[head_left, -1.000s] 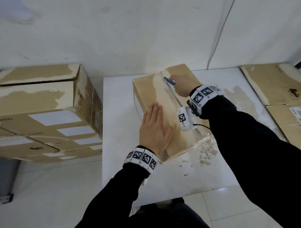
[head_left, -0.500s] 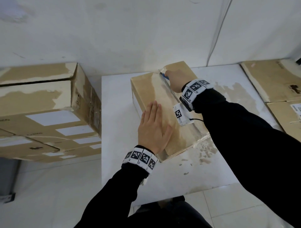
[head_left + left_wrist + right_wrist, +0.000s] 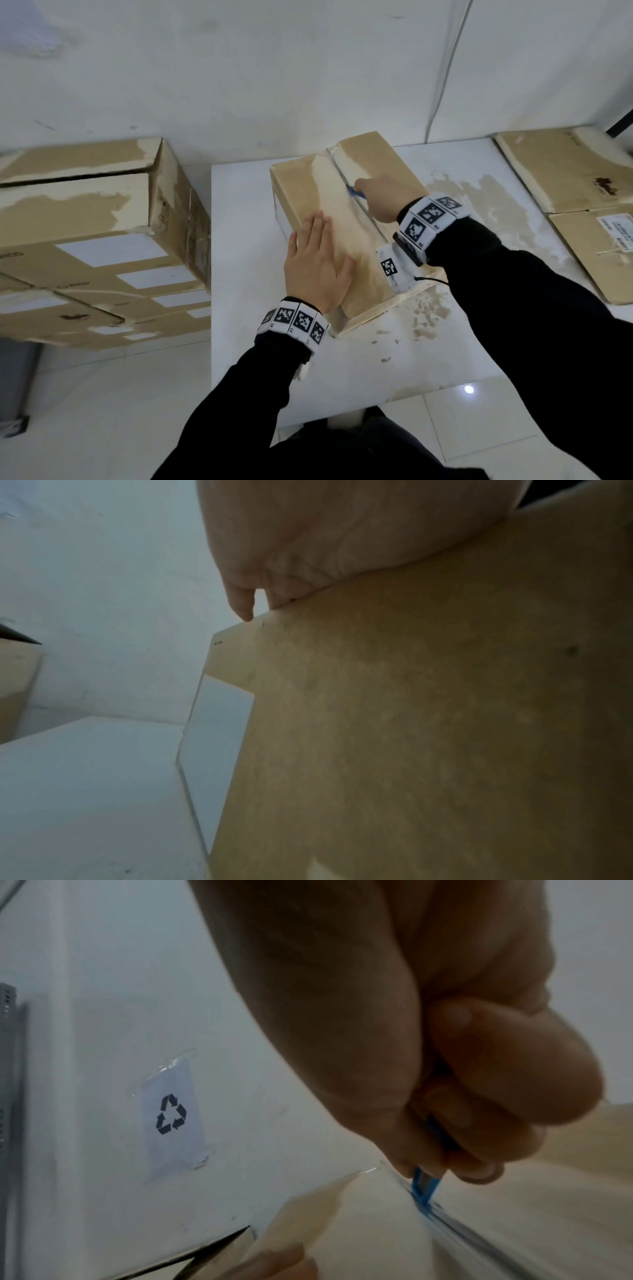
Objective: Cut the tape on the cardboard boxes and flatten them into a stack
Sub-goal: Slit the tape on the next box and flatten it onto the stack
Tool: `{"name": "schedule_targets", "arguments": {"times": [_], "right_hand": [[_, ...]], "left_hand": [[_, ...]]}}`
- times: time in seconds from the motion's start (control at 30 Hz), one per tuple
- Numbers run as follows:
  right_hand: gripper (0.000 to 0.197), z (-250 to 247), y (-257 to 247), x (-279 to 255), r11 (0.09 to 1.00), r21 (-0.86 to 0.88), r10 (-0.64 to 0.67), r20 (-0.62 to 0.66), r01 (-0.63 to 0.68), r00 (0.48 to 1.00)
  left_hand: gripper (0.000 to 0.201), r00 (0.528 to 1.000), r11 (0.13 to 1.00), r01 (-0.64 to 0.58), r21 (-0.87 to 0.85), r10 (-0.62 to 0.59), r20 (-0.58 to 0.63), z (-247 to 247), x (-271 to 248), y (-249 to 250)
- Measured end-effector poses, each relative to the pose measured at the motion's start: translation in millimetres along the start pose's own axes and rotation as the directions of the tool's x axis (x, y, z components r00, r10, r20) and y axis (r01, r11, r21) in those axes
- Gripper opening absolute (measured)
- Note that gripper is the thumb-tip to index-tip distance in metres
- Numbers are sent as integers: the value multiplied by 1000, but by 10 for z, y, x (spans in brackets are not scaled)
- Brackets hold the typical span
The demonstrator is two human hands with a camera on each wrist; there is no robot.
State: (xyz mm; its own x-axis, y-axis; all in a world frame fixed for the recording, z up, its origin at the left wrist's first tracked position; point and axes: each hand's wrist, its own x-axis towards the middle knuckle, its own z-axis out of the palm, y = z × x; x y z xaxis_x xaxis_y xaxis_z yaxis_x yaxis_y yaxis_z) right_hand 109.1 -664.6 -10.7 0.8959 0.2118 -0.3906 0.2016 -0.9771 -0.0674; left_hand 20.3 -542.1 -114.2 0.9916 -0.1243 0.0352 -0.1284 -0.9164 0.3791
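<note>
A closed cardboard box (image 3: 329, 219) lies on the white surface (image 3: 246, 342), turned at an angle to its edges; a strip of clear tape (image 3: 359, 209) runs along the seam between the two top flaps. The left hand (image 3: 315, 267) lies flat on the near part of the left flap, fingers straight and together, pressing down and gripping nothing; the left wrist view shows the palm (image 3: 342, 534) resting on the cardboard. The right hand (image 3: 380, 198) has its grip closed round a small blue cutter (image 3: 356, 193); the fingers (image 3: 514, 1069) curl tight about the handle, and the cutter's tip (image 3: 423, 1191) sits in the taped seam, about midway along the box. Beyond the tip the flap edges stand slightly apart; whether the tape there is fully cut I cannot tell.

To the left, off the surface, stands a pile of larger cardboard boxes (image 3: 96, 240) with white labels; to the right, on the same surface, lie flattened cartons (image 3: 561, 171). A paper with a recycling symbol (image 3: 171, 1115) is taped to the white wall (image 3: 239, 85) behind.
</note>
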Motion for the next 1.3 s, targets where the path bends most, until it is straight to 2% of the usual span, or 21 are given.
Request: {"name": "schedule_targets", "arguments": {"times": [0.2, 0.4, 0.5, 0.57, 0.6, 0.63, 0.67, 0.7, 0.73, 0.77, 0.83, 0.93, 1.07, 1.17, 1.3], "right_hand": [[38, 205, 262, -471, 1000, 9, 16, 50, -16, 999], [37, 510, 571, -1184, 981, 179, 59, 105, -77, 993], [52, 738, 622, -1469, 965, 240, 101, 44, -109, 994], [59, 870, 602, -1531, 957, 268, 126, -22, -116, 992], [59, 924, 601, -1534, 951, 289, 132, -52, -112, 990], [57, 968, 618, -1530, 941, 322, 133, -74, -103, 988], [54, 1007, 643, -1528, 924, 370, 134, -86, -94, 987], [51, 1035, 672, -1532, 899, 429, 140, -90, -88, 986], [48, 1057, 696, -1542, 874, 479, 144, -91, -83, 985], [46, 1071, 706, -1558, 856, 511, 144, -97, -75, 985], [46, 1084, 708, -1579, 847, 528, 142, -122, -57, 982], [49, 1104, 699, -1577, 870, 490, 151, -169, -50, 974], [63, 1134, 660, -1511, 910, 412, 149, -208, -52, 967], [65, 1120, 664, -1454, 929, 365, 152, -215, -65, 965], [61, 1087, 653, -1482, 920, 385, 169, -216, -75, 962]], "left_hand": [[89, 1000, 1000, -2, 18, 2, 5, 15, 19, -8], [86, 999, 997, -8, 81, 5, 40, -1, 30, 21], [72, 996, 981, -19, 193, 1, 92, -64, 39, 48], [65, 988, 955, -133, 264, 105, 118, -144, 104, 48], [63, 964, 931, -258, 259, 230, 134, -188, 155, 50], [59, 906, 877, -420, 232, 391, 162, -206, 221, 49], [53, 821, 796, -570, 204, 541, 180, -200, 295, 39], [48, 742, 721, -670, 179, 643, 188, -195, 384, 39], [47, 694, 679, -718, 150, 686, 218, -218, 477, 61], [49, 670, 665, -737, 122, 694, 262, -250, 564, 93], [53, 642, 654, -751, 91, 689, 337, -290, 698, 155], [51, 621, 634, -768, 86, 705, 342, -232, 771, 147], [52, 605, 619, -783, 57, 737, 300, -156, 799, 63], [48, 610, 628, -778, 28, 744, 273, -152, 834, 100], [36, 615, 624, -780, -42, 777, 132, -119, 854, 173]]}}
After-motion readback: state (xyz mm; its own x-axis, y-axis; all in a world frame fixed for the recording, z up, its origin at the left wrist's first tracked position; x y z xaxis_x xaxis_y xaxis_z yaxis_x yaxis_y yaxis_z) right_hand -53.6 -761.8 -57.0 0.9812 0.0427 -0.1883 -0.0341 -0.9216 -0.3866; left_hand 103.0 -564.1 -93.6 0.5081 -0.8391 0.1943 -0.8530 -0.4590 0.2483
